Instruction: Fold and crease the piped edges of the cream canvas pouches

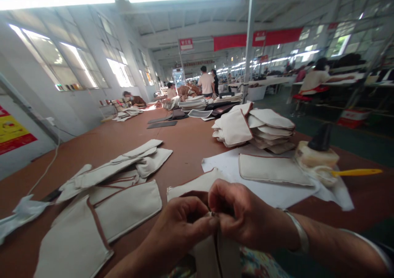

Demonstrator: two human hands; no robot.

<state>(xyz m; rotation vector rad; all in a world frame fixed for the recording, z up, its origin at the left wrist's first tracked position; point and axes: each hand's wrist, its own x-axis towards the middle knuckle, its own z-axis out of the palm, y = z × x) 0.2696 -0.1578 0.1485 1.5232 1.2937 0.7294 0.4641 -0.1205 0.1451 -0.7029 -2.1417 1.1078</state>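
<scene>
Both my hands meet at the near edge of the table over a cream fabric piece with brown trim [197, 185]. My left hand [181, 224] pinches its folded edge from the left. Facing it, my right hand [243, 216] has its fingers curled on the same edge, with a bracelet on the wrist. The lower part of the piece hangs down between my hands toward my lap. Just beyond, a flat cream pouch [272, 169] lies on a white paper sheet [224, 163].
Loose cream pieces [101, 204] are spread at the left, and a stack of them [252, 128] stands further back. A glue pot with a yellow-handled brush [320, 157] sits at right. The brown table [184, 140] runs far back, where several people work.
</scene>
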